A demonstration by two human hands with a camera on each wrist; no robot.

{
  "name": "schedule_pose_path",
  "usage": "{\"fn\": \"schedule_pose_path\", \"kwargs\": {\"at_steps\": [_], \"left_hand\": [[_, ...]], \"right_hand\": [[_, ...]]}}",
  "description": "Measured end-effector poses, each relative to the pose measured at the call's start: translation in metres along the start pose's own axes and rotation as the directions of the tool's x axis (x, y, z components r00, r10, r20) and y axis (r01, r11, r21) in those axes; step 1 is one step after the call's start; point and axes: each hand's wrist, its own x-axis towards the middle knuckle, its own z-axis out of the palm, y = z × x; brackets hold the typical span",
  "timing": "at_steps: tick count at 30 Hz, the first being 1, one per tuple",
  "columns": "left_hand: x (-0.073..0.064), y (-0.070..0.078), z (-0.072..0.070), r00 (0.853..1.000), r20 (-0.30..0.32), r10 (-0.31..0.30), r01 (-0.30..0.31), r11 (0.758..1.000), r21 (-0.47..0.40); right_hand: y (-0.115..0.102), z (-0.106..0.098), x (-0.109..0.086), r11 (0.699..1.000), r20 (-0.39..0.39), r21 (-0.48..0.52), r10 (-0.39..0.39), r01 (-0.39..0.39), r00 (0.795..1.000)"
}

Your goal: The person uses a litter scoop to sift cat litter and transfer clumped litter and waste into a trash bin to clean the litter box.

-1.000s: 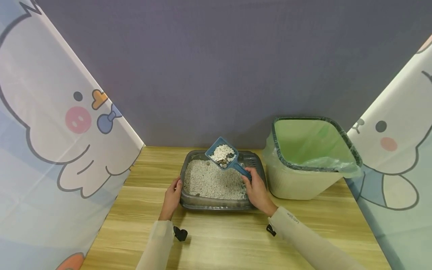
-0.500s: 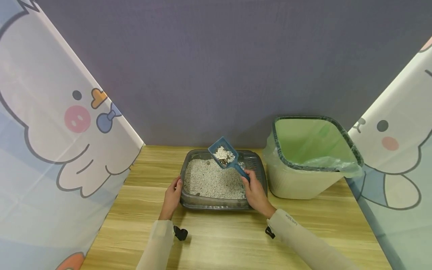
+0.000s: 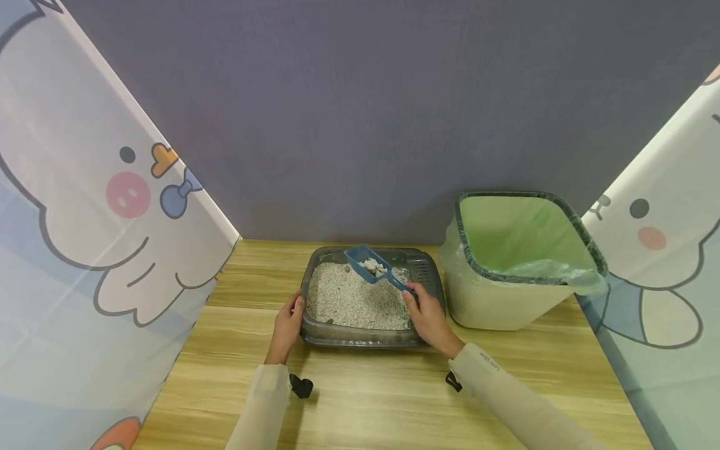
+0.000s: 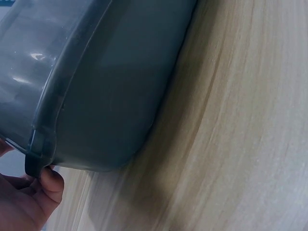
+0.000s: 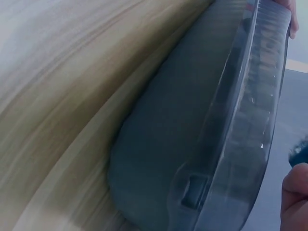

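A dark grey litter box (image 3: 360,341) filled with pale granular litter (image 3: 351,303) sits on the wooden table. My left hand (image 3: 287,325) grips its left edge; in the left wrist view the thumb (image 4: 52,183) curls at the rim. In my right hand (image 3: 430,320) is the handle of a blue litter scoop (image 3: 357,254). The scoop's head is over the far part of the box, tilted, with a small heap of pale litter and clumps in it. Only the right thumb (image 5: 296,187) and a bit of the blue scoop show in the right wrist view.
To the right of the box stands a pale bin (image 3: 500,306) lined with a green translucent bag (image 3: 554,270) folded over its rim. A dark grey wall (image 3: 349,125) rises behind the table (image 3: 371,406), with cartoon-printed cloth on both sides.
The scoop's heap has shrunk over the last second. Its head has dipped lower and tilted, after a slight shift to the right. My left hand stays on the box edge.
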Motion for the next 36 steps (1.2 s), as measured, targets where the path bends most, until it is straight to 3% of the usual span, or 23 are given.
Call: {"fn": "schedule_pose_path", "kwargs": {"at_steps": [5,11,26,33,36], "left_hand": [[-0.001,0.0,0.0,1.0,0.001,-0.009,0.009,1.0,-0.011],[0.001,0.001,0.001,1.0,-0.007,0.004,-0.004,1.0,-0.001],[0.001,0.003,-0.002,1.0,-0.001,-0.002,0.002,1.0,-0.01],[0.0,0.003,-0.002,1.0,-0.004,0.006,-0.006,1.0,-0.008],[0.0,0.003,-0.002,1.0,-0.005,0.007,-0.007,1.0,-0.013]], "right_hand": [[0.001,-0.003,0.002,0.998,-0.043,-0.043,-0.039,0.037,0.998],[0.003,-0.007,0.001,0.997,-0.032,-0.078,-0.034,0.031,0.999],[0.004,-0.008,-0.004,0.996,-0.066,-0.081,-0.036,0.031,0.997],[0.003,-0.006,-0.009,0.995,0.023,-0.085,0.059,-0.057,0.998],[0.004,-0.004,-0.01,0.994,0.053,-0.099,0.054,-0.049,0.997]]}}
